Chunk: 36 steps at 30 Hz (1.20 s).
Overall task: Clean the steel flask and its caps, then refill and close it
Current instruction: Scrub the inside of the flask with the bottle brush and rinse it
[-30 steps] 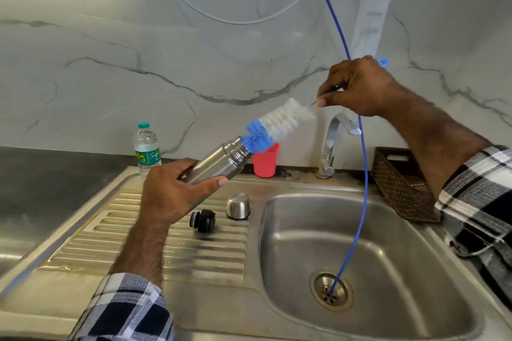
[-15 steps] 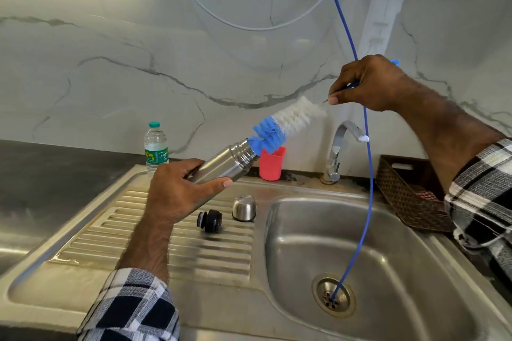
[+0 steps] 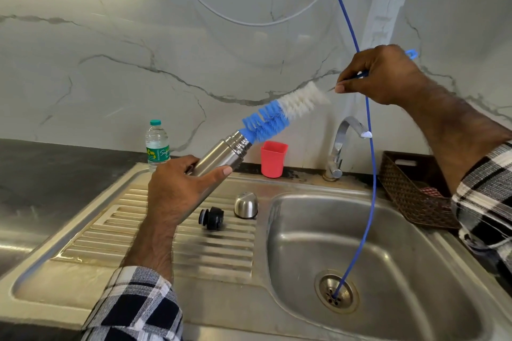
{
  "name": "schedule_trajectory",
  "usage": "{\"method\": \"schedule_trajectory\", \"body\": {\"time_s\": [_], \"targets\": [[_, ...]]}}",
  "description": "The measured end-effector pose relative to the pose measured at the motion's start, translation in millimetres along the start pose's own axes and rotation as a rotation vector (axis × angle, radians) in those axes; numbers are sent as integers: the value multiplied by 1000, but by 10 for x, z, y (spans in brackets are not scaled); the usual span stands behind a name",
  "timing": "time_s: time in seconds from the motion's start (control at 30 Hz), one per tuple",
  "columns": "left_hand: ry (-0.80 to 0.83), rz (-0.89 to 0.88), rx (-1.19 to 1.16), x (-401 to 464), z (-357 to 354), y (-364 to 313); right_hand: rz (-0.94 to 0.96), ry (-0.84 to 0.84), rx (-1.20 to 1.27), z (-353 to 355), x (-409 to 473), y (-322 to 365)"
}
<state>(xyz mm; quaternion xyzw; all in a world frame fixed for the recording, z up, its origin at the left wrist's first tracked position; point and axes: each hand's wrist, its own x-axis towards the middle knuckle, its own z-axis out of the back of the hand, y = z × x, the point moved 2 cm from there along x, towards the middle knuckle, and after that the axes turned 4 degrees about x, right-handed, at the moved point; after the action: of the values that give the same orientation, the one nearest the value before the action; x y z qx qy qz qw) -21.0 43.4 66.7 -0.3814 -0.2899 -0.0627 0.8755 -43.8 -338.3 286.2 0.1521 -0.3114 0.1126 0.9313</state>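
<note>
Steel shows between the fingers (image 3: 221, 171) of my left hand (image 3: 177, 191), which are wrapped around the lower body of the flask (image 3: 221, 155) and hold it tilted in the air over the ribbed drainboard, mouth aimed up and to the right. My right hand (image 3: 385, 77) pinches the thin blue handle of the bottle brush (image 3: 282, 111), fingers pressed together on it near the bristles.

Compared with a second ago, the brush has slid outward: then only a short blue tuft and the white section showed beyond the mouth, now a long run of blue bristle is exposed and just the tip sits in the neck. I read this as the outstroke of a scrub, or the brush being withdrawn altogether; I cannot tell which. The inside scrub seems well along, with rinsing, the caps, refilling and closing yet to do.

As for looks, the flask is brushed metal with a ringed, threaded neck, open at the top; I see no foam or water on it.

Further out, the black inner stopper (image 3: 212, 218) and the domed steel cap (image 3: 245, 205) lie on the drainboard, near each other but apart. A blue hose (image 3: 371, 174) hangs down into the sink (image 3: 415, 285) drain, passing in front of the tap (image 3: 340, 144), which is not running.
</note>
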Motion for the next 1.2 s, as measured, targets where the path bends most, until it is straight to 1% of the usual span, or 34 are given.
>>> {"method": "schedule_trajectory", "body": {"time_s": [0.1, 0.2, 0.27, 0.3, 0.37, 0.47, 0.53, 0.57, 0.63, 0.7, 0.8, 0.97, 1.07, 1.2], "targets": [[26, 59, -57, -8, -57, 34, -5, -44, -58, 119, 21, -38], [2, 148, -122, 59, -37, 144, -24, -92, -107, 238, 45, -108], [-11, 226, -213, 99, -18, 131, -31, -81, -188, 204, 52, -122], [-11, 294, -314, 105, -25, 75, -31, -63, -259, 147, 46, -122], [16, 480, -589, 79, -88, -72, -23, -14, -429, -25, 24, -92], [143, 754, -930, -10, -240, -217, -8, 31, -637, -302, -17, -13], [229, 849, -1100, -49, -335, -238, 30, 6, -779, -453, -15, 19], [264, 858, -1179, -51, -376, -237, 58, -13, -845, -498, -2, 41], [335, 818, -1307, -51, -431, -264, 83, -22, -942, -544, 35, 110], [373, 777, -1378, -54, -486, -278, 83, 12, -999, -589, 72, 185], [378, 769, -1396, -84, -551, -309, 116, 70, -1086, -718, 114, 284], [401, 736, -1456, -161, -653, -344, 200, 117, -1148, -1025, 125, 317], [431, 712, -1474, -194, -724, -342, 202, 185, -1218, -1264, 107, 294], [434, 687, -1424, -192, -739, -353, 216, 187, -1193, -1454, 139, 254]]}}
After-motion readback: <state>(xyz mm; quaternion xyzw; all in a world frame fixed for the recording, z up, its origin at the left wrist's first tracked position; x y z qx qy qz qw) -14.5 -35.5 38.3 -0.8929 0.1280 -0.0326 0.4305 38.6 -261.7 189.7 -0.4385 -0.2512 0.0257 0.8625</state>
